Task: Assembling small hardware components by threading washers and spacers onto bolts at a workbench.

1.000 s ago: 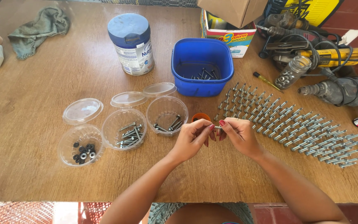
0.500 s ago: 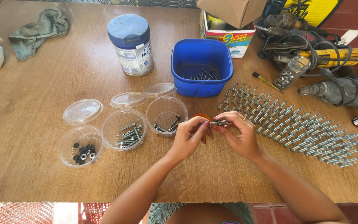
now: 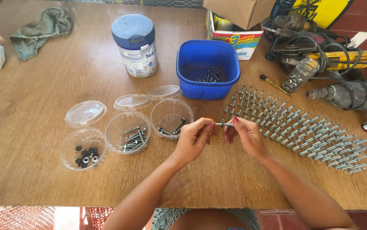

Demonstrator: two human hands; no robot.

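Both my hands meet over the wooden table [image 3: 47, 72] and pinch one small silver bolt [image 3: 224, 124] between their fingertips. My left hand [image 3: 194, 138] holds its left end, my right hand [image 3: 243, 135] its right end. Partly hidden behind my left fingers is a small orange round thing [image 3: 208, 119]. Just left of the hands stand three clear plastic cups: one with a few bolts [image 3: 171, 117], one with several bolts [image 3: 128, 137], one with black washers [image 3: 83, 149]. To the right lie long rows of assembled bolts [image 3: 294, 127].
A blue tub [image 3: 207, 68] with a few bolts stands behind the hands, with a blue-lidded tin [image 3: 135, 46] to its left. Three loose clear lids [image 3: 132, 101] lie by the cups. Power drills and cables [image 3: 328, 55], a glass jar [image 3: 300, 74] and cardboard boxes [image 3: 234, 25] crowd the far right. A rag [image 3: 41, 30] lies far left.
My hands have lifted slightly and come closer together, and the bolt now lies level between the fingertips of both. Nothing else on the table has moved.
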